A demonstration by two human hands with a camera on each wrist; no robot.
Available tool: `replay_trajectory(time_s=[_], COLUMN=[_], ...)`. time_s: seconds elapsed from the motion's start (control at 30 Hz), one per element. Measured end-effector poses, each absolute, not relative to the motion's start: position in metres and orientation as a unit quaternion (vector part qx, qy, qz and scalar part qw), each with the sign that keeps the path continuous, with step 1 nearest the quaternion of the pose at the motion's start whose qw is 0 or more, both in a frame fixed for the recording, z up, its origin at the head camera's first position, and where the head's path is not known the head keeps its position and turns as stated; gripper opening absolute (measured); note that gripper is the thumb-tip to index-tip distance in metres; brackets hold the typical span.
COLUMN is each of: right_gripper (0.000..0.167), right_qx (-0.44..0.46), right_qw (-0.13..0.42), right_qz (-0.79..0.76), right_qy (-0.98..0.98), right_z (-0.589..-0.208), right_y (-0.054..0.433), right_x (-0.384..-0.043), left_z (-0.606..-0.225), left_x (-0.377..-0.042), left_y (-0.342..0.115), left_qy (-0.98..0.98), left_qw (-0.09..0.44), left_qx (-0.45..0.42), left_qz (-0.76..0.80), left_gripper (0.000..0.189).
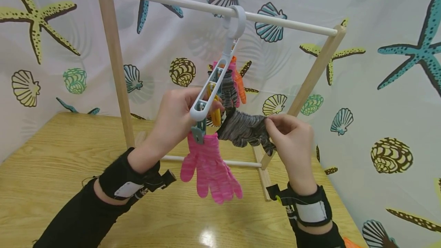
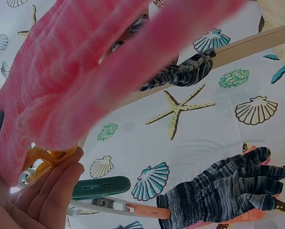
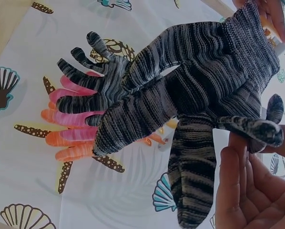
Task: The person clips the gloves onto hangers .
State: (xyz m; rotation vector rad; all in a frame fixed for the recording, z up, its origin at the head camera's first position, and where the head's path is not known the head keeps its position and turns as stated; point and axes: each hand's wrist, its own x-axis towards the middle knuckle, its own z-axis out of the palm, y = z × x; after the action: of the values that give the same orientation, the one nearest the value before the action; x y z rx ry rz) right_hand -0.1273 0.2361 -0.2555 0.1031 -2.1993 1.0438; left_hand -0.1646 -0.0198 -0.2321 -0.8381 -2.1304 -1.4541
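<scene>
A white clip hanger (image 1: pixel 211 87) hangs by its hook from the drying frame's top bar. My left hand (image 1: pixel 172 116) is at its near end, with thumb and fingers pinching a yellow clip (image 1: pixel 216 115). Between my hands stretches a black-and-grey striped knit glove (image 1: pixel 242 127), its cuff by the yellow clip. My right hand (image 1: pixel 293 139) pinches its finger end; in the right wrist view that glove's other fingers (image 3: pixel 192 176) dangle loose. A pink glove (image 1: pixel 211 167) hangs fingers down from a teal clip (image 1: pixel 198 134) at the hanger's near end.
Farther along the hanger hang another striped glove (image 1: pixel 229 87), partly hidden, and pink and orange gloves (image 1: pixel 240 83). The wooden frame's posts (image 1: pixel 115 56) flank the hanger, standing on a wooden table (image 1: pixel 155 209). Behind is a shell-printed curtain (image 1: pixel 155 60). Something orange (image 1: pixel 351 243) shows at the bottom right.
</scene>
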Motion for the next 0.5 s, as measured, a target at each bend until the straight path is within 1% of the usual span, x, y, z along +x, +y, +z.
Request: replay_trajectory(time_s=[0.17,0.5], right_gripper=[0.008,0.008], right_qx=[0.034,0.024], right_qw=[0.339,0.333], right_qz=[0.414,0.445], right_qy=[-0.844,-0.831], right_z=[-0.2552,-0.2566], right_y=[0.2337,0.2261], right_x=[-0.1292,-0.1316], left_z=[-0.2314,-0.2331], left_x=[-0.1636,-0.162], left_y=[-0.0177,-0.0124], left_qy=[-0.763,-0.759], left_qw=[0.219,0.234], left_qx=[-0.304,-0.289], left_qz=[-0.527,-0.535], left_gripper=[0.01,0.01])
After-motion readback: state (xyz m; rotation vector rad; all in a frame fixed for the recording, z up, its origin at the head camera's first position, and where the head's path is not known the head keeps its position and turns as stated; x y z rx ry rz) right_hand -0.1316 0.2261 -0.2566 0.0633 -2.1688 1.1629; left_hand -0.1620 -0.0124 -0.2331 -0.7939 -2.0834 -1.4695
